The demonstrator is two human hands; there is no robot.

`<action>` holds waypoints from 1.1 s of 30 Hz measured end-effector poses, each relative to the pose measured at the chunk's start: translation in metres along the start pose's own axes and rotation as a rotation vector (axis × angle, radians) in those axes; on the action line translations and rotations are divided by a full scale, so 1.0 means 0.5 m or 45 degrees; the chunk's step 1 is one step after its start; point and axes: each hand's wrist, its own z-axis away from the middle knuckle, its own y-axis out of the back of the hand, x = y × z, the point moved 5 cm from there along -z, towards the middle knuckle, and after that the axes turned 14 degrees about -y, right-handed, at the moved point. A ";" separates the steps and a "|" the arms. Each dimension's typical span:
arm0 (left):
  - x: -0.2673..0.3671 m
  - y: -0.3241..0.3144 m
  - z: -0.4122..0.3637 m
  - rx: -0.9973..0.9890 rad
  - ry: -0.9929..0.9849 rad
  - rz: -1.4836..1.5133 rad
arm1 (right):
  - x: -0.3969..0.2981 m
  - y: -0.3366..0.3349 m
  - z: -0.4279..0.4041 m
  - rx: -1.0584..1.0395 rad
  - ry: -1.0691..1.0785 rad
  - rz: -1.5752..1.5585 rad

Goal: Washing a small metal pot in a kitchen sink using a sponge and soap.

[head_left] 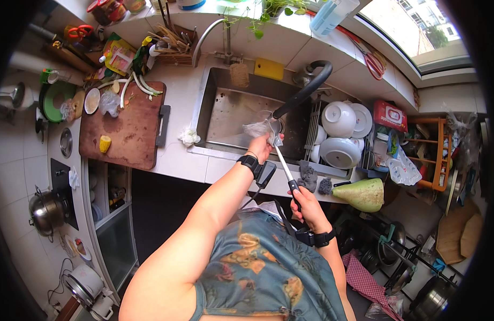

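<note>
My right hand grips the black handle of a long metal kitchen utensil. The utensil slants up over the sink's front edge, and its head is at the faucet's mouth. My left hand is closed around a wet, whitish cloth against the utensil's head, which it partly covers, so its exact shape cannot be made out. Both hands are at the right half of the stainless steel sink. The black flexible faucet bends down directly over the cloth and the utensil.
Right of the sink, a dish rack holds white bowls. Grey scouring pads and a cut green gourd lie at the counter's front edge. Left stands a wooden cutting board with a corn piece and scallions.
</note>
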 end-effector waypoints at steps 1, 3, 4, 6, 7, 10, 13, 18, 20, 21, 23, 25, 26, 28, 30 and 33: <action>0.005 0.015 -0.002 0.062 -0.002 -0.133 | -0.003 0.001 0.005 0.001 0.000 -0.001; 0.041 0.042 -0.003 0.110 -0.106 -0.598 | -0.008 0.010 0.015 0.097 -0.014 0.148; 0.069 0.056 -0.002 0.159 -0.140 -0.949 | -0.008 0.015 0.019 0.116 -0.015 0.185; 0.119 0.099 -0.054 -0.114 -0.427 -1.362 | -0.017 0.017 0.029 0.133 0.005 0.280; 0.142 0.125 -0.080 -0.314 -0.684 -1.485 | -0.025 0.014 0.036 0.149 0.026 0.376; 0.180 -0.003 -0.021 -0.732 -0.590 -2.098 | -0.036 0.048 0.060 0.385 0.152 0.714; 0.183 -0.077 0.033 -0.985 -0.498 -2.257 | -0.053 0.044 0.070 0.535 0.376 1.022; 0.117 -0.107 0.081 -1.847 -1.345 -2.681 | -0.080 0.012 0.062 0.824 0.509 1.417; 0.126 -0.100 0.063 -1.810 -1.200 -2.735 | -0.076 0.021 0.062 0.805 0.511 1.415; 0.144 -0.090 0.046 -1.738 -1.047 -2.747 | -0.070 0.027 0.061 0.786 0.513 1.410; 0.185 -0.077 0.015 -1.399 -0.832 -2.677 | -0.054 0.044 0.060 0.723 0.552 1.294; 0.224 -0.063 0.002 -0.987 -0.785 -2.295 | -0.041 0.061 0.052 0.658 0.599 1.171; 0.225 -0.042 -0.002 -0.716 -0.539 -2.035 | -0.031 0.072 0.040 0.555 0.517 1.005; 0.204 0.028 -0.024 -0.549 -0.731 -1.756 | -0.037 0.062 0.033 0.431 0.450 0.861; 0.186 0.056 -0.026 -0.272 -0.876 -1.582 | -0.023 0.051 0.024 0.156 0.097 0.349; 0.087 0.102 -0.010 0.248 -0.083 -0.828 | -0.023 0.030 0.005 0.072 0.043 0.216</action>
